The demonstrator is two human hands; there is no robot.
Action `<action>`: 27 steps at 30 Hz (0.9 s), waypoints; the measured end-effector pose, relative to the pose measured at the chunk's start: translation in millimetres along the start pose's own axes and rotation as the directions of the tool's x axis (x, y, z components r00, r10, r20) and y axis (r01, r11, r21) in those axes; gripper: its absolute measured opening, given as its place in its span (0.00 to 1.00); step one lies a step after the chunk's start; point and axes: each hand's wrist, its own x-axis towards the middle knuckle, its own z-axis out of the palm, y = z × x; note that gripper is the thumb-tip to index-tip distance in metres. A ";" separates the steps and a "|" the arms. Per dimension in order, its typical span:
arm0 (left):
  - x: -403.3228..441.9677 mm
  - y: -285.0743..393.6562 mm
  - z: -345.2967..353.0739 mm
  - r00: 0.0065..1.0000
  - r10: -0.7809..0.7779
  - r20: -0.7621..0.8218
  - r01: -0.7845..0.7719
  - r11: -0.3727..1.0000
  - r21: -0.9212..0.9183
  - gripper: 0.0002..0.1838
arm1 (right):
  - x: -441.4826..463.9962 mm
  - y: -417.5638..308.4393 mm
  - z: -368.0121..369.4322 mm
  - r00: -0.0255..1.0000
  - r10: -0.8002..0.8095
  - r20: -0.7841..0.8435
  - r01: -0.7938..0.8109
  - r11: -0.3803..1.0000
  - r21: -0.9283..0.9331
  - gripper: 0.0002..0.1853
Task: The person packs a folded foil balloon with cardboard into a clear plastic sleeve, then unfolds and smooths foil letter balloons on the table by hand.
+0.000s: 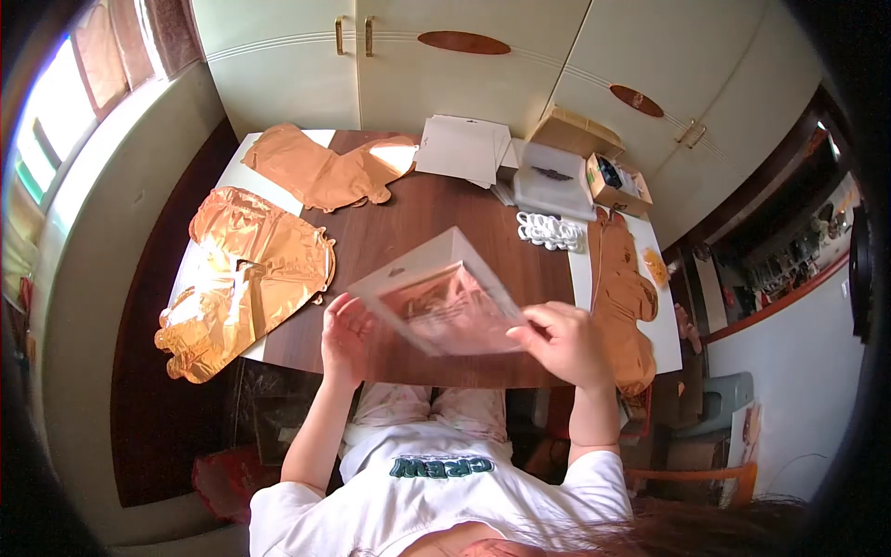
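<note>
A clear plastic packet [445,302] with a folded pinkish, shiny sheet inside is held up, tilted, above the brown table [408,223]. My right hand [566,342] pinches its right corner between thumb and fingers. Over at the packet's left edge is my left hand [348,336], its fingers apart and slightly curled, close beside the plastic; whether they touch it is hard to tell. The packet is a little blurred.
Copper-coloured foil shapes lie at the left [251,278], back left [320,172] and right [617,306]. Toward the back are white cards [461,148], a plastic bag [552,181], an open box [620,190] and white rings [549,232]. Cabinets [455,74] stand behind.
</note>
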 end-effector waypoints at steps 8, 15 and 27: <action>-3.3 8.2 -2.8 0.993 0.105 0.054 -0.114 0.975 0.193 0.14 | 30.0 14.1 15.2 0.988 -0.141 -0.061 0.115 0.943 -0.311 0.06; -7.1 9.4 -5.9 0.989 0.122 0.089 -0.140 0.961 0.239 0.11 | 29.3 -0.3 6.2 0.976 -0.188 -0.113 0.145 0.940 -0.310 0.05; -1.2 12.7 23.6 0.923 0.074 0.377 -0.362 0.497 0.789 0.34 | 21.4 25.2 22.5 0.996 0.002 -0.086 0.000 1.000 0.019 0.07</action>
